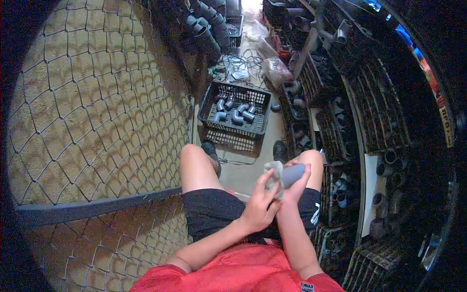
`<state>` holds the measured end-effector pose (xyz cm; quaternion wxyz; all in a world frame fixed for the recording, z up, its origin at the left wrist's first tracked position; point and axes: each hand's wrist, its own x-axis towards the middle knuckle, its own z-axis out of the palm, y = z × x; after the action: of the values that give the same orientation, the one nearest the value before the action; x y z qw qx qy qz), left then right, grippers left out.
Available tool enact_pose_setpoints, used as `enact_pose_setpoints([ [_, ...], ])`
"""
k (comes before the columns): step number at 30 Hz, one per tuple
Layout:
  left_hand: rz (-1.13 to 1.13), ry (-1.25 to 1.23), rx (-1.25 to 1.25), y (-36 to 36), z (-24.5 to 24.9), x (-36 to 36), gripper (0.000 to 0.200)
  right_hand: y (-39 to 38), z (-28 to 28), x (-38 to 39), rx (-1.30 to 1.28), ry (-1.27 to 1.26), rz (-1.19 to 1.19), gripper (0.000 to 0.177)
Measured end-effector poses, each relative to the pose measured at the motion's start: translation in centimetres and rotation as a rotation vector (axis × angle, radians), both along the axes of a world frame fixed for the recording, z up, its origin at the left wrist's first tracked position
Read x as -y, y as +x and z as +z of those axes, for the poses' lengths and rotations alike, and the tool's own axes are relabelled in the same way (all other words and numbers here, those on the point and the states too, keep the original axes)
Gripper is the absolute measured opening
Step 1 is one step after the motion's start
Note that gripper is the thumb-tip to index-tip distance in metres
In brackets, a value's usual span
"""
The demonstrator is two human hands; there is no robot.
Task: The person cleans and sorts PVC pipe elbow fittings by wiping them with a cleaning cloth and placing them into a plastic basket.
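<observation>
My right hand (301, 184) is wrapped round a grey plastic pipe fitting (293, 175), which I hold tilted above my right thigh. A pale, crumpled cloth (275, 171) is pinched in my left hand (260, 207), pressed against the fitting's left end. That end is hidden under the cloth, so its exact shape does not show. My wrists are close together over my lap. Beyond my knees, a black plastic crate (234, 127) on the floor holds several grey pipe elbows (238, 117).
A wire mesh fence (97, 112) runs along my left. On my right, shelves carry black crates (335, 131) of pipe fittings. Tangled cables (243, 63) and clear plastic bags (277, 72) lie on the floor behind the crate. Grey pipes (206, 29) stand at the back left.
</observation>
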<state>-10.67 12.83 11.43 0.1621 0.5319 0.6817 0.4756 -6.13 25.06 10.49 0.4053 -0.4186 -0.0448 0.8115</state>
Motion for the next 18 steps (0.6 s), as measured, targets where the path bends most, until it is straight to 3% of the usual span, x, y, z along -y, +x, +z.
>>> enact_pose_setpoints([
  [1, 0.013, -0.030, -0.154, -0.5, -0.1, -0.3, 0.086, 0.0, 0.2, 0.1, -0.040, 0.045, 0.015, 0.034],
  [4, 0.143, 0.028, -0.027, -2.2, 0.4, -1.4, 0.098, -0.6, 1.1, 1.8, -0.069, 0.217, 0.094, 0.034],
  [5, 0.098, 0.127, 0.186, -1.7, 0.7, -1.8, 0.076, -0.9, 1.4, 2.4, -0.088, 0.274, 0.099, 0.035],
  [6, 0.101, 0.125, 0.187, -1.3, 0.6, -2.1, 0.076, -0.9, 1.5, 2.7, -0.106, 0.331, 0.105, 0.036],
  [8, 0.089, 0.162, 0.568, -1.0, 0.6, -2.7, 0.079, -0.8, 1.5, 2.1, -0.180, 0.404, 0.110, 0.039],
  [9, 0.093, 0.162, 0.565, -1.1, 0.5, -2.6, 0.079, -0.5, 1.7, 2.1, -0.084, 0.552, 0.169, 0.037],
  [11, -0.033, 0.075, 1.032, -1.8, 0.1, -1.7, 0.078, 0.3, 2.5, 1.2, -0.011, 0.803, 0.391, 0.040],
  [12, -0.102, 0.030, 1.265, -2.1, 0.0, -1.3, 0.077, 0.8, 3.1, 0.3, -0.012, 0.804, 0.392, 0.040],
  [13, -0.057, 0.044, 1.093, -2.6, 2.2, -1.1, 0.077, 1.2, 4.2, -0.7, 0.107, 0.917, 0.570, 0.039],
  [14, -0.054, 0.043, 1.096, -3.9, 3.4, -0.9, 0.077, 1.9, 5.3, -1.5, 0.228, 1.023, 0.751, 0.039],
  [15, -0.061, 0.057, 0.382, -5.4, 4.3, -0.7, 0.074, 3.0, 6.0, -2.4, 0.210, 0.888, 0.926, 0.027],
  [16, -0.065, 0.065, -0.332, -6.3, 4.8, -0.7, 0.071, 2.9, 6.5, -2.3, 0.208, 0.886, 0.923, 0.027],
  [18, -0.088, 0.064, -0.282, -5.2, 3.6, -1.5, 0.074, 2.7, 7.0, -1.9, 0.638, 1.005, 1.013, 0.019],
])
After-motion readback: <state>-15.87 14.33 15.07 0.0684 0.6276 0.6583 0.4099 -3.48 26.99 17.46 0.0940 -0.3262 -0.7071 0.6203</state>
